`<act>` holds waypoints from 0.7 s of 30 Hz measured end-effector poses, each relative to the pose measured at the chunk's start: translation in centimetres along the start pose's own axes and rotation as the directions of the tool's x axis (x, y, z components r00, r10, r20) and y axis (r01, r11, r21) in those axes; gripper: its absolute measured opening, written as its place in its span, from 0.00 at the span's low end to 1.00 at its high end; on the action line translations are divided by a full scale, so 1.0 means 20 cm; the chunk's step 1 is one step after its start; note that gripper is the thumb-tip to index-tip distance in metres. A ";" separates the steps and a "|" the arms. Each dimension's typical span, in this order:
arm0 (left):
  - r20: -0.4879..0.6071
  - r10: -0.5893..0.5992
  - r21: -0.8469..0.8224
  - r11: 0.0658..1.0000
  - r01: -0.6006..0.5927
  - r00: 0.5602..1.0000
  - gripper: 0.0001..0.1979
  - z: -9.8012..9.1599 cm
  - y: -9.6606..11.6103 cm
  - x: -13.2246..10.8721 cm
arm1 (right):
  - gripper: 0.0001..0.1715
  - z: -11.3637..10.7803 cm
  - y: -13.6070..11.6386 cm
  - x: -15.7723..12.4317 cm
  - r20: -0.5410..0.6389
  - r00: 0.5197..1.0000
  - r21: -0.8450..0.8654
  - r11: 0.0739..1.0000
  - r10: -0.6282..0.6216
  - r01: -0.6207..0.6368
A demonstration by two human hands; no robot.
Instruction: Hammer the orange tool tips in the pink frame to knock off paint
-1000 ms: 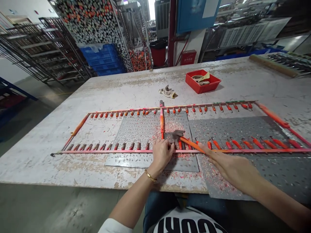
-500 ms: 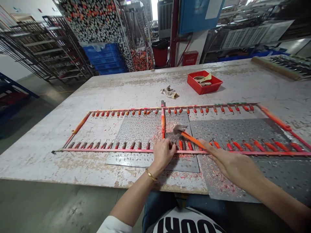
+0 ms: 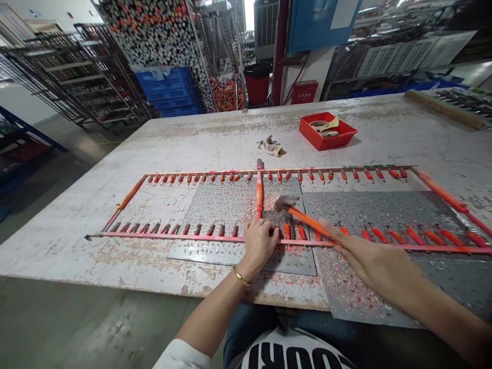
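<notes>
My right hand (image 3: 359,251) is wrapped round the orange handle of a hammer (image 3: 310,221), whose dark metal head hangs just above the small pieces by my left hand. My left hand (image 3: 260,240) rests on the near rail of a long pink-and-orange painted frame (image 3: 207,238), fingers curled together in a pinch. What sits in that pinch is hidden by the fingers. Rows of small red-orange pieces (image 3: 395,235) with wire hooks are fixed along both long rails. Grey textured metal plates (image 3: 226,202) lie beneath the frame, strewn with red and pale chips.
A red tray (image 3: 326,139) with tape rolls stands further back on the worn white table (image 3: 184,138), with a crumpled glove (image 3: 271,146) beside it. Blue crates (image 3: 169,92), metal racks and a red bin (image 3: 257,84) stand beyond the table's far edge.
The view has shifted slightly, so everything sits a little further right. Both hands keep almost the same place, and the hammer head has barely moved above the near rail.
</notes>
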State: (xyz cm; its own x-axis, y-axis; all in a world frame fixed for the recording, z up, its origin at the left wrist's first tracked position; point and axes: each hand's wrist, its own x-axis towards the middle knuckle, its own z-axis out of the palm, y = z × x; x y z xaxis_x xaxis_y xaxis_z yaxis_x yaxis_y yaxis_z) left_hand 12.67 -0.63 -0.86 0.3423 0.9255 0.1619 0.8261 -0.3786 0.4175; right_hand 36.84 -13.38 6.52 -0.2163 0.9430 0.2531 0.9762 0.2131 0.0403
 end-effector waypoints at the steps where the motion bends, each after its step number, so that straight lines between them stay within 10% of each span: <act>1: 0.003 0.007 0.004 1.000 -0.007 1.000 0.08 0.00 0.00 0.00 | 0.37 -0.02 -0.01 0.01 -0.052 0.999 -0.002 1.000 0.012 -0.012; 9: -0.008 0.028 0.021 0.999 -0.028 1.000 0.08 0.01 0.00 0.00 | 0.47 0.11 -0.01 -0.01 0.256 0.967 -0.084 0.996 -0.007 0.029; 17: -0.010 0.034 0.014 0.999 -0.034 0.999 0.08 0.02 0.00 0.00 | 0.40 -0.06 -0.02 0.06 0.003 0.997 -0.156 0.985 0.074 -0.073; 21: -0.015 0.037 0.010 0.999 -0.037 0.999 0.08 0.02 0.00 0.00 | 0.49 0.04 -0.03 0.05 0.273 0.959 -0.183 0.983 0.074 -0.024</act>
State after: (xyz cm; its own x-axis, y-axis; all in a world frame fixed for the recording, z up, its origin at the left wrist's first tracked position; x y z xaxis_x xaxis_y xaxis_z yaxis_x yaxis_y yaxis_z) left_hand 12.83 -0.71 -1.26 0.3660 0.9108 0.1911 0.8173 -0.4128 0.4021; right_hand 36.05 -12.42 6.00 -0.1392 0.9901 -0.0184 0.9674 0.1399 0.2109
